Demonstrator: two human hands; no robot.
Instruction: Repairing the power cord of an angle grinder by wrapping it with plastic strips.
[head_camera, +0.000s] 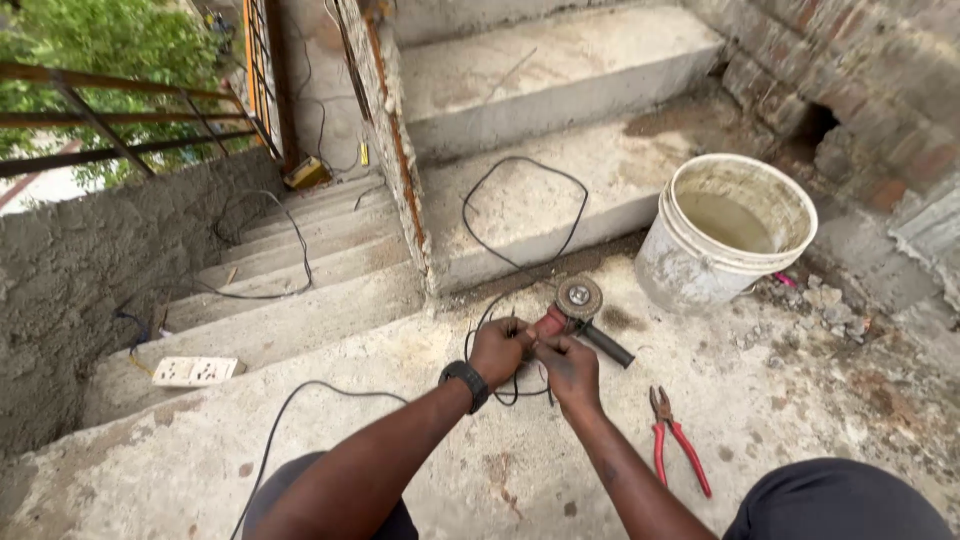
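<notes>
An angle grinder (578, 305) with a round wire wheel and a black side handle lies on the concrete landing. Both my hands meet at its rear end, where the black power cable (528, 215) comes out. My left hand (497, 350), with a black watch on the wrist, pinches the cable beside the red body. My right hand (566, 368) holds the cable close to it, fingers closed. The cable loops away over the step behind.
Red-handled pliers (677, 438) lie on the floor to the right. A white bucket (700, 260) holding murky water stands further right by a brick wall. A white socket box (195, 371) sits on the descending stairs at left, more cables trailing there.
</notes>
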